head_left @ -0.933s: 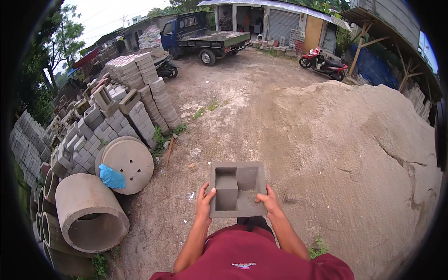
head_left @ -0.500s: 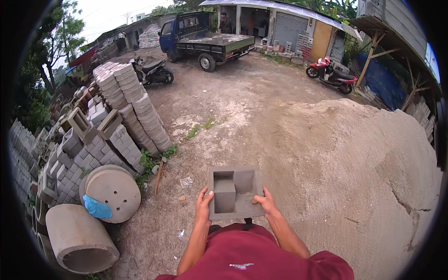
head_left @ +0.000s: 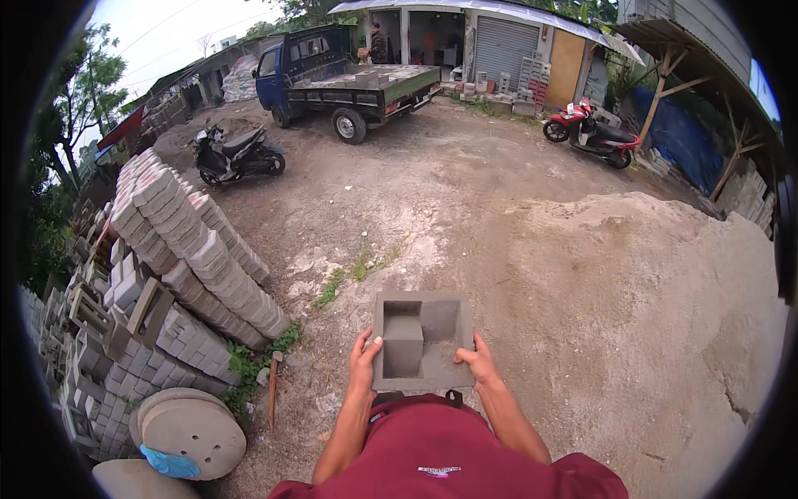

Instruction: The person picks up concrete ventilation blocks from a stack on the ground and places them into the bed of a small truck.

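— Where is the block (head_left: 421, 341) held?
— Clasped at chest height, left hand (head_left: 362, 364) and right hand (head_left: 477, 363) closed on its sides.
— Risk?
— Probably slipping: only edges are gripped, and footing may be lost on the sand heap (head_left: 632, 316).

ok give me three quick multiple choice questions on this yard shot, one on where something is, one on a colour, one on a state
1. Where do the stacked paving blocks lie relative to the person?
A. to the person's left
B. to the person's right
C. on the truck bed

2. What colour is the pickup truck cab?
A. white
B. blue
C. yellow

3. How is the grey concrete block held?
A. by the left hand alone
B. resting on the ground
C. by both hands, one on each side

Answers:
1 A, the rows run along the left of the view.
2 B, the cab is dark blue.
3 C, the left hand and right hand grip opposite edges.
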Tool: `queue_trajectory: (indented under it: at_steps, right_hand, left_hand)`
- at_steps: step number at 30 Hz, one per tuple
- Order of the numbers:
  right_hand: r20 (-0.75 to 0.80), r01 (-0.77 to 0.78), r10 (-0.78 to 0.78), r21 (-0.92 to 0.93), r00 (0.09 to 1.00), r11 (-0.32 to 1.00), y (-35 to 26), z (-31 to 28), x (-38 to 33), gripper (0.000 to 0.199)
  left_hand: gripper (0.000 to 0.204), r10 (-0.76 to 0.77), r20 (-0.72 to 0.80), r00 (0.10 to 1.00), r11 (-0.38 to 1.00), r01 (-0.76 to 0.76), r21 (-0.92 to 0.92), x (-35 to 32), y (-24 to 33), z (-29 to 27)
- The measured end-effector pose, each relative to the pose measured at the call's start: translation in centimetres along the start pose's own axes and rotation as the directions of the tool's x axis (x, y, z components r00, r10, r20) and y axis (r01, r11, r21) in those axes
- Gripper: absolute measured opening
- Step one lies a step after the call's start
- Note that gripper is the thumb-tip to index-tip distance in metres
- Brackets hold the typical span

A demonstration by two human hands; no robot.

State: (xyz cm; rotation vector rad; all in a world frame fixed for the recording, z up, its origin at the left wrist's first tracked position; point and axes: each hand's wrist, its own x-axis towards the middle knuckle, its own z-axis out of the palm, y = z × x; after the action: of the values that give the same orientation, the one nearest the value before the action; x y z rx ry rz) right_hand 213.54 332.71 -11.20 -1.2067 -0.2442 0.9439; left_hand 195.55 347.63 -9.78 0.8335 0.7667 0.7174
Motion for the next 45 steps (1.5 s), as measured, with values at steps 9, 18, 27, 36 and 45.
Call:
queue_trajectory:
  at_steps: [9,18,27,36,45]
  right_hand:
    - [-0.041,0.006,-0.004,0.042,0.999,0.999,-7.3,1.1,25.7,0.083]
    - [0.036,-0.008,0.009,-0.016,0.999,1.0,-16.5,-2.6,56.9,0.082]
    - [0.02,-0.005,0.007,-0.06,1.0,0.998,-26.1,-4.8,83.3,0.081]
    - [-0.054,0.077,-0.077,0.012,0.996,0.997,-34.2,-7.1,112.7,0.083]
    - [-0.085,0.052,-0.049,0.039,0.995,0.998,-43.0,-11.6,140.1,0.082]
  left_hand:
    - [0.05,-0.046,0.031,0.998,0.998,0.045,0.052,26.7,3.6,7.8]
    - [0.051,-0.008,0.004,1.0,1.0,0.008,-0.027,54.9,4.7,19.7]
    - [0.053,-0.021,0.001,1.0,1.0,0.021,-0.018,80.1,7.7,31.6]
    - [0.057,-0.02,0.105,0.994,1.0,0.019,0.012,111.9,7.9,41.8]
    - [0.057,-0.065,0.112,0.992,0.996,0.058,0.071,138.3,8.6,54.6]
